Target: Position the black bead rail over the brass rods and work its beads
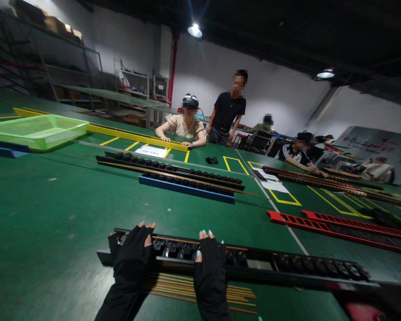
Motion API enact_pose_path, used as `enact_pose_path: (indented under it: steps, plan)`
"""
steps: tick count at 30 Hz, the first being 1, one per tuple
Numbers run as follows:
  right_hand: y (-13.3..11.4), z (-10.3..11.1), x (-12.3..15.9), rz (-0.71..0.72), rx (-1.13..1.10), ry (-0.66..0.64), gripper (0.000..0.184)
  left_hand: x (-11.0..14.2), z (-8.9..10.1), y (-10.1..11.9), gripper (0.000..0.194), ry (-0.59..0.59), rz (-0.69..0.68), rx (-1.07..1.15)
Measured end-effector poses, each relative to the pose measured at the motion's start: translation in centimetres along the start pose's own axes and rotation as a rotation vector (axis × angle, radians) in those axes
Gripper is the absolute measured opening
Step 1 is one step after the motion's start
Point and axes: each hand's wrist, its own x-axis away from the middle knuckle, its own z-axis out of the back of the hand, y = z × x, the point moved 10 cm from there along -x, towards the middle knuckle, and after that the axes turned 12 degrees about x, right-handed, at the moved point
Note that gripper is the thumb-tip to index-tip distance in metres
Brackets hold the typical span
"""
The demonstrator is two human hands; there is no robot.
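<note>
A long black channel [220, 269] with a row of black socket-like modules [178, 249] inside it runs across the table in front of me. My left hand [133, 245], in a black fingerless glove, lies over its left end, fingers stretched toward the far edge. My right hand [211, 258], gloved the same way, rests across the channel nearer its middle, fingers reaching the far edge and thumb to the left. Neither hand visibly lifts anything. A thin brass-coloured rod [183, 240] shows along the far side. Several similar loose rods [173, 285] lie on the near side, partly under my right wrist.
Beyond lie another filled black channel [167, 169] and a blue channel [187, 189]. Red slotted rails [337, 229] are at right, a green basket [50, 131] at left. A co-worker [185, 122] sits across the green table [70, 209], touching a yellow rail [130, 133]; another person [230, 111] stands behind.
</note>
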Motion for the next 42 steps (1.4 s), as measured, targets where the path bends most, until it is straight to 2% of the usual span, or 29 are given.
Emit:
enact_pose_path:
  steps: [6, 12, 16, 21, 26, 29, 33, 37, 42]
  plan:
    - [0.0, -0.5, 0.3, 0.0, 0.013, -0.017, 0.05, 0.2, -0.3, -0.5, 0.038, -0.01, 0.039, 0.045]
    - [0.1, -0.2, 0.3, -0.004, 0.005, 0.013, 0.058, -0.4, 0.5, 0.4, 0.032, 0.006, 0.004, -0.006]
    - [0.0, -0.3, 0.1, -0.005, 0.018, -0.004, 0.061, -0.7, 1.1, 1.4, 0.039, 0.039, -0.047, 0.014]
    - [-0.2, -0.2, 0.0, 0.006, 0.032, -0.037, 0.062, 0.0, -0.3, 2.4, 0.051, -0.032, -0.114, 0.098]
    - [0.2, -0.6, 0.4, -0.015, 0.024, -0.018, 0.057, 0.2, -0.6, 2.4, 0.046, -0.033, -0.151, 0.051]
    - [0.5, -1.2, 0.5, -0.022, 0.012, -0.043, 0.05, 0.2, -0.5, 2.4, 0.045, -0.025, -0.164, 0.033]
    - [0.7, -1.1, 0.3, -0.037, -0.007, -0.071, 0.038, 0.5, -1.0, 2.7, 0.056, -0.035, -0.139, 0.074]
    - [0.3, -0.1, -0.4, -0.061, -0.019, -0.062, 0.045, 1.2, -2.1, 3.2, 0.059, -0.064, -0.091, 0.162]
    - [0.0, 0.2, -1.5, -0.105, -0.041, -0.041, 0.047, 1.9, -2.7, 3.4, 0.06, -0.074, -0.146, 0.182]
